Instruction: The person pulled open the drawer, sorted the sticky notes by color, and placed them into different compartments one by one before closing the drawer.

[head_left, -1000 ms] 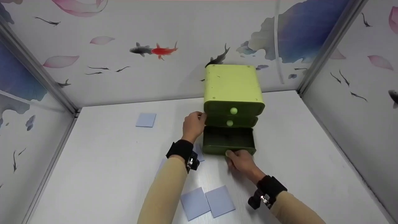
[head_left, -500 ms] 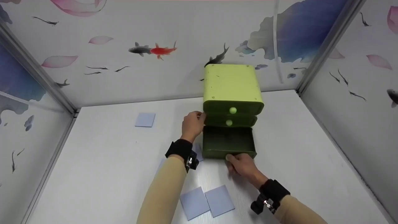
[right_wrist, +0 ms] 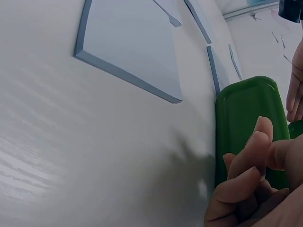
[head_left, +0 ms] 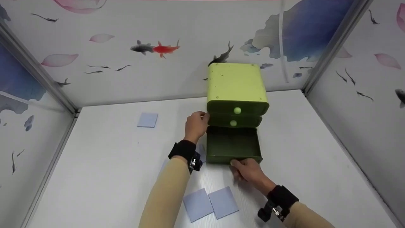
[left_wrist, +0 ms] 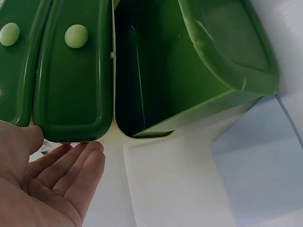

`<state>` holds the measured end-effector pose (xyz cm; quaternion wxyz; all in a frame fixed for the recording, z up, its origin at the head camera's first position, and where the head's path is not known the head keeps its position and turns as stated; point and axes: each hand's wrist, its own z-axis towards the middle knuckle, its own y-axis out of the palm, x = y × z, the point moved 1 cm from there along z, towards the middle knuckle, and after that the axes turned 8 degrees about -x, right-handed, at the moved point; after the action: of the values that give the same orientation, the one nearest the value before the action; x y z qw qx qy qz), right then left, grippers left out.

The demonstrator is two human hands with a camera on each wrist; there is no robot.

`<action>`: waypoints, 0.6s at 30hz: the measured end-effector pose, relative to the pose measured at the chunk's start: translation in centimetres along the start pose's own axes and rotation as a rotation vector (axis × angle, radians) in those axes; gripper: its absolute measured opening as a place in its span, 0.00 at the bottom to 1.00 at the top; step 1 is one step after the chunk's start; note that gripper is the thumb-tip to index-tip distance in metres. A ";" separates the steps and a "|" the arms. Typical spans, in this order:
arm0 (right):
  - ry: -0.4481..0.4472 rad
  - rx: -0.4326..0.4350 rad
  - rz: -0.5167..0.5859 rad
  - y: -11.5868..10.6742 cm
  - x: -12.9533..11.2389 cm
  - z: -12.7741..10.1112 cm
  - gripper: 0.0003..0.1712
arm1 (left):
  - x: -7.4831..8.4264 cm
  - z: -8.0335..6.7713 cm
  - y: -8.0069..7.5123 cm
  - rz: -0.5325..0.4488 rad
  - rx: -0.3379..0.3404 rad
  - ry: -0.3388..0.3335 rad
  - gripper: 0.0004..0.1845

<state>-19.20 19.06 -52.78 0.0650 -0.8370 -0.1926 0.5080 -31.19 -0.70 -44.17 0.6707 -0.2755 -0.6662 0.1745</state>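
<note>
Both our hands are working at the green drawer unit. Our right hand is gripping the front edge of the bottom drawer, fingers curled on its front panel, and that drawer is standing pulled out toward us with its dark inside showing. Our left hand is resting against the left side of the unit beside the middle drawer, fingers straight and relaxed, pinching nothing. The unit is sitting at the back of the white tabletop, close to the wall with painted fish. Its top drawer and the middle one are sitting pushed in, each showing a pale round knob. Two blue squares are lying side by side on the tabletop near our forearms, another blue square is lying well apart to the left, and one more is peeking out beside our left wrist.
</note>
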 end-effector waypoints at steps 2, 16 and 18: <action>0.007 0.002 -0.006 0.1 0.1 -0.1 0.23 | 0.0 0.0 0.0 0.000 -0.002 0.000 0.19; -0.013 -0.022 -0.022 0.0 0.2 -0.4 0.24 | 0.0 0.0 0.0 0.009 -0.002 -0.006 0.19; -0.016 -0.030 -0.041 -0.1 0.2 -0.5 0.25 | 0.0 -0.1 0.0 0.009 -0.002 -0.004 0.20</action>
<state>-18.70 19.30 -52.70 0.0613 -0.8298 -0.2176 0.5102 -31.11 -0.71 -44.16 0.6683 -0.2789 -0.6664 0.1773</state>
